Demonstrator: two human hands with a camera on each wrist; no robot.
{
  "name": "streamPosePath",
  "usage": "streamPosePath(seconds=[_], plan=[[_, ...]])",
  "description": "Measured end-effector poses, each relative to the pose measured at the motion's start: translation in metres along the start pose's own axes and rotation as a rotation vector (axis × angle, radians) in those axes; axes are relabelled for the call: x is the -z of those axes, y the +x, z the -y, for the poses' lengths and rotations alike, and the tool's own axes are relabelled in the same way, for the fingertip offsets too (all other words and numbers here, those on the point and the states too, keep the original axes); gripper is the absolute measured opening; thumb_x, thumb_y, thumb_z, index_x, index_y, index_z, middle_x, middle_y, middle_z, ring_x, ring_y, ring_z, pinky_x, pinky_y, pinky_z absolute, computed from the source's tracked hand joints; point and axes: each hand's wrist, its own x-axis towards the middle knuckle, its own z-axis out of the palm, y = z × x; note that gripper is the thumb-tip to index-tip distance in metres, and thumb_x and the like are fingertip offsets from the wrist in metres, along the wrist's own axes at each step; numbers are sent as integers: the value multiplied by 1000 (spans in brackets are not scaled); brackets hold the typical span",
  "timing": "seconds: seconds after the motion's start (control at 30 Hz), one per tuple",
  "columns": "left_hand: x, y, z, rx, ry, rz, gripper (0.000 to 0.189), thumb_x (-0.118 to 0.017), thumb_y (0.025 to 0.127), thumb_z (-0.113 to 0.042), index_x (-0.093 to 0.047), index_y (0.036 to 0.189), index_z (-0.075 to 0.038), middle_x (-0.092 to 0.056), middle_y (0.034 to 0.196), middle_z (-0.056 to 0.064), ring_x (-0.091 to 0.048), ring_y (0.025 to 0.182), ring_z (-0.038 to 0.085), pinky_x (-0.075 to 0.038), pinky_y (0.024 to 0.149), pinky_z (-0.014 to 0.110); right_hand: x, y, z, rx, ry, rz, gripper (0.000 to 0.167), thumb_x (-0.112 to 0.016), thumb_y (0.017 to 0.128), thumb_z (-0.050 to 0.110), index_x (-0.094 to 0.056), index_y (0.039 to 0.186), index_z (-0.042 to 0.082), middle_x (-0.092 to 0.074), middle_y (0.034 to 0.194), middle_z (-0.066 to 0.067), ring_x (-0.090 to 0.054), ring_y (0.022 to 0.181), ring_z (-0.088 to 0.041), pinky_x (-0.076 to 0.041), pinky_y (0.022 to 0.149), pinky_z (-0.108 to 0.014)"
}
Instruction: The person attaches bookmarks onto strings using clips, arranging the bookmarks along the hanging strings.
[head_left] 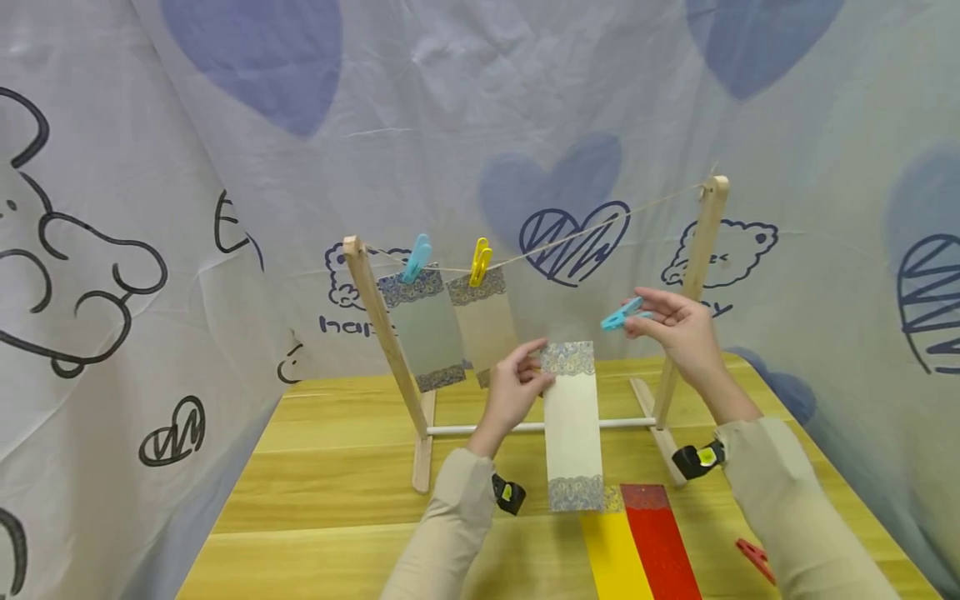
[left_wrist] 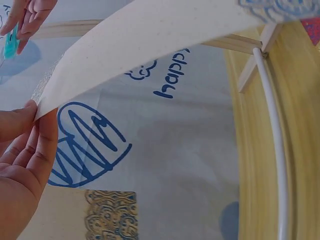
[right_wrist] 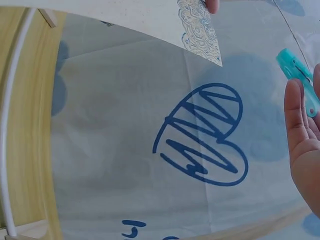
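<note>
The white strip (head_left: 573, 433) is in the left hand (head_left: 513, 392), pinched between thumb and fingers at its left edge, close below the patterned upper end. In the head view its long axis runs nearly upright; the left-wrist view shows the strip bowing along its length. Its lower end appears over the yellow strip (head_left: 618, 558) on the surface (head_left: 300, 467); contact there cannot be confirmed. The right hand (head_left: 678, 329) grips a blue clothespin (head_left: 621, 315) by the handle end, with the nose directed leftward and slightly down, toward the side of the strip's top edge. Whether the clothespin's jaws are spread cannot be determined. Governing relation: the strip's top edge sits below the cord (head_left: 585, 236) in the head view, and the clothespin sits above and to the right of that edge, apart from both. The left hand is the nearer to the strip, being in contact; the right hand is clear of it. In judgement, any fastening depends on bringing edge, cord and clothespin nose together on the bare span right of the yellow clothespin (head_left: 481, 262). Depth between strip and cord is not certain.
</note>
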Motion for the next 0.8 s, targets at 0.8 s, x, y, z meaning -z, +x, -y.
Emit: streamPosePath(seconds=[0.8], plan=[[9, 38, -28, -118, 163, -137, 50, -64, 74, 10, -51, 121, 0, -59, 88, 19, -61, 76, 26, -51, 66, 20, -22, 48, 41, 237, -326, -100, 39, -68, 73, -5, -57, 111, -5, -65, 89, -18, -58, 58, -1, -44, 48, -11]])
